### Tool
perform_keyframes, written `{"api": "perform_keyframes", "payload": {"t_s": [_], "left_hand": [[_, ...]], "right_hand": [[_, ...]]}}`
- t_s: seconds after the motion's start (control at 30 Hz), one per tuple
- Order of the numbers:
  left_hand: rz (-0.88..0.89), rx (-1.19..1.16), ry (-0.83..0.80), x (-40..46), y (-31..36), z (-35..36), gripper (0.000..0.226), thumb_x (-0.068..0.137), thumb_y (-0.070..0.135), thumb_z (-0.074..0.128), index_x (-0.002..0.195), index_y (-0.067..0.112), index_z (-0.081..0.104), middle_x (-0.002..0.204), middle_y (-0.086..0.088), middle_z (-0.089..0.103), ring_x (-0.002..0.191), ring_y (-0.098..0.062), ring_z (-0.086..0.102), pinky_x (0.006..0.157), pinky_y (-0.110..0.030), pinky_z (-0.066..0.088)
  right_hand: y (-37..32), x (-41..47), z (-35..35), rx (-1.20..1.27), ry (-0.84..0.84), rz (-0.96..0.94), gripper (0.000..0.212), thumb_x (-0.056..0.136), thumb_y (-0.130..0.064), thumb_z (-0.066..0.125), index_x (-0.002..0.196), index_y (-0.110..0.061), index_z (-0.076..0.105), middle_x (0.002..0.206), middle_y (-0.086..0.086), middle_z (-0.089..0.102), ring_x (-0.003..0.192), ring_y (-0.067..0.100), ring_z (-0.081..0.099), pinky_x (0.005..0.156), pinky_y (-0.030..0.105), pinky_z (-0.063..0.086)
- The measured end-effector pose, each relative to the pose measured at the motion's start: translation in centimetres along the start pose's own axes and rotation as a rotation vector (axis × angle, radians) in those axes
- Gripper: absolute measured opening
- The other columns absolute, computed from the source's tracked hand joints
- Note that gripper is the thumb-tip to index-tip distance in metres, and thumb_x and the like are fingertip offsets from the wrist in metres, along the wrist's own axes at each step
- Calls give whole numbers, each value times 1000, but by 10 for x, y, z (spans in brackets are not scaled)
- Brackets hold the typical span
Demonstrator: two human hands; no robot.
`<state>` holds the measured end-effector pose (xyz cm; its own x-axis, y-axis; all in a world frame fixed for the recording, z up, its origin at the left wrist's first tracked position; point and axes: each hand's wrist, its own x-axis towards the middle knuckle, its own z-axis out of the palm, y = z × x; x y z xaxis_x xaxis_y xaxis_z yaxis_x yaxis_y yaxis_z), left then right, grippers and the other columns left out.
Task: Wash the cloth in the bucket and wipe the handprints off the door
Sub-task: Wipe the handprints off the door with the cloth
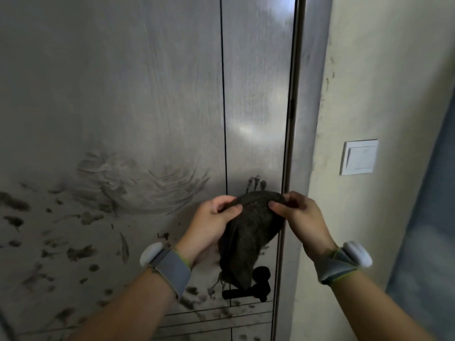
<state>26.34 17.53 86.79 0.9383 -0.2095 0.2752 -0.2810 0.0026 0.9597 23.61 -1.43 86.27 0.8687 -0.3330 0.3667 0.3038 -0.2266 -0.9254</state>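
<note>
Holding dark damp-looking cloth (248, 232) bunched between left hand (211, 225) and right hand (302, 217), both pinching its top edge, smudged grey door (123, 107) behind, no readable writing

A white switch (359, 157) sits on the cream wall (384, 70), right of the frame (296, 119). A blue-grey panel (428, 242) runs down the wall's far right edge.

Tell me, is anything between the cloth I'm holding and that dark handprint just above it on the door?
Nothing visible. The left hand and right hand pinch the cloth by its top edge, and the handprint sits bare on the door just above it.
</note>
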Motion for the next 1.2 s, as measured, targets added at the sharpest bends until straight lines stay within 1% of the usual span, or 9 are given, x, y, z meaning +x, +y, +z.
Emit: {"api": "perform_keyframes", "payload": {"t_s": [0.17,0.23,0.37,0.5,0.67,0.77,0.87,1.07,1.2], "left_hand": [[24,-119,20,17,7,36,12,90,8,64,97,17,69,96,-5,72,89,-13,67,82,-22,51],[113,69,47,24,0,45,15,88,7,66,98,18,65,94,-5,70,89,-15,65,82,-25,51],[419,719,89,24,-25,36,29,85,15,63,111,28,59,103,8,56,91,-9,56,81,-27,50],[744,1201,213,20,-46,-2,46,81,16,61,125,26,57,131,3,49,125,-21,42,102,-40,36],[654,1516,313,17,-69,-42,68,81,39,67,144,25,44,153,-7,36,145,-33,23,112,-64,18],[492,1635,325,19,-77,-58,89,72,58,69,149,32,32,160,-3,22,148,-35,10,108,-72,12],[494,1697,332,25,-83,-64,102,67,65,69,152,36,21,162,2,13,148,-36,7,104,-75,14],[591,1738,405,33,-97,-71,104,67,66,69,153,35,18,163,1,12,148,-37,8,101,-76,15],[605,1753,426,35,-99,-73,106,66,68,69,153,36,17,163,2,12,148,-36,9,101,-76,16]], "right_hand": [[25,-17,-2,654,-213,117,40,78,-18,76,109,-9,52,111,11,68,105,25,65,81,35,55],[34,-23,0,697,-191,138,52,75,-11,78,117,-10,48,115,13,66,106,26,66,83,37,55],[40,-17,-8,545,112,46,49,76,-4,75,114,-20,48,98,8,70,87,21,71,68,28,57],[39,12,-19,250,385,-229,53,79,-19,75,118,-40,46,110,-8,63,101,9,63,81,15,51],[46,55,13,-303,469,-614,64,80,-23,65,138,-24,37,127,8,43,116,23,42,98,35,38],[63,64,48,-601,520,-641,66,81,-23,59,141,-20,32,129,16,38,110,38,40,97,53,36],[66,67,75,-531,616,-590,68,80,-29,57,142,-19,32,128,10,33,105,37,39,97,50,31],[89,78,27,-833,356,-921,62,91,-35,46,149,-19,28,130,15,37,106,39,43,95,49,34],[83,82,52,-696,576,-758,65,85,-30,55,144,-16,32,128,12,35,105,35,39,93,50,32]]}}
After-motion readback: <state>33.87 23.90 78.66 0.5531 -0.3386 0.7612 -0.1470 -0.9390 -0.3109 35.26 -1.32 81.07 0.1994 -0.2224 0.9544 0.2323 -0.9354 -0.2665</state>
